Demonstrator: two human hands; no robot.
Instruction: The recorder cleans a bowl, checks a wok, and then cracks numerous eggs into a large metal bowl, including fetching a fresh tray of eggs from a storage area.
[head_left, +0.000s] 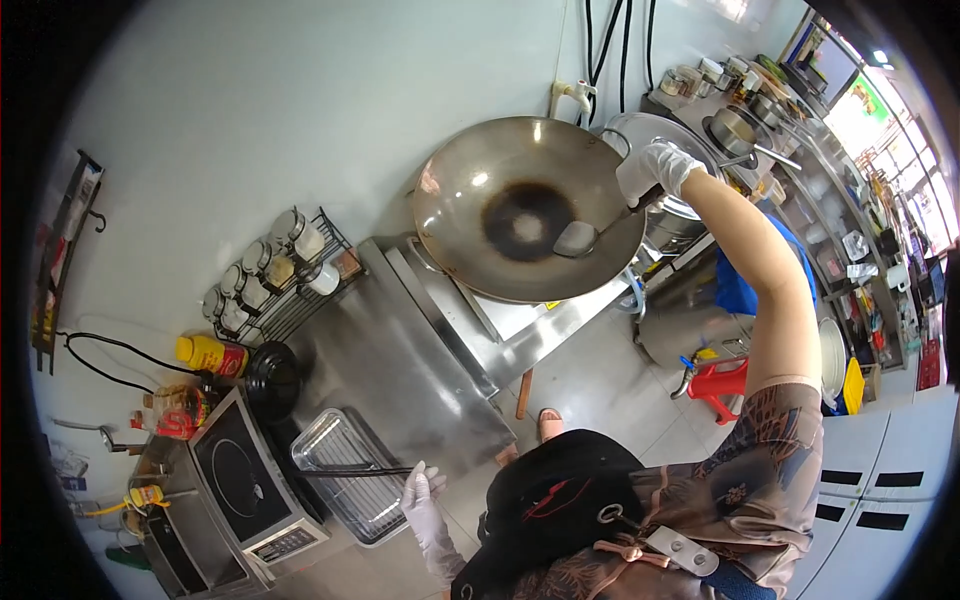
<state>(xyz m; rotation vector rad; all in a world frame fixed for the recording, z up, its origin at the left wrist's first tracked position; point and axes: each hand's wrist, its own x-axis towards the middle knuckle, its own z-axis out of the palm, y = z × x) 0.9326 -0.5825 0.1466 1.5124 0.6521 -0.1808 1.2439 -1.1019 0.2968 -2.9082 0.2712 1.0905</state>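
Note:
My right hand (651, 171), in a white glove, grips the dark handle of a metal wok spatula (576, 240). Its broad blade lies inside a large steel wok (469, 172), over the right part of the bowl. A dark brown scorched ring surrounds the paler centre of the wok's bottom. My left hand (424, 499), gloved too, holds long dark chopsticks (360, 472) by one end. They stretch leftward above a rectangular metal tray with a wire rack (352, 499).
Left of the wok is a steel counter (375, 337). A wire shelf (289, 311) against the wall carries several glass jars. An induction cooker (244, 469) stands beyond the tray. To the right are a large metal lid (675, 139), a red stool (712, 382) and crowded shelving (862, 247).

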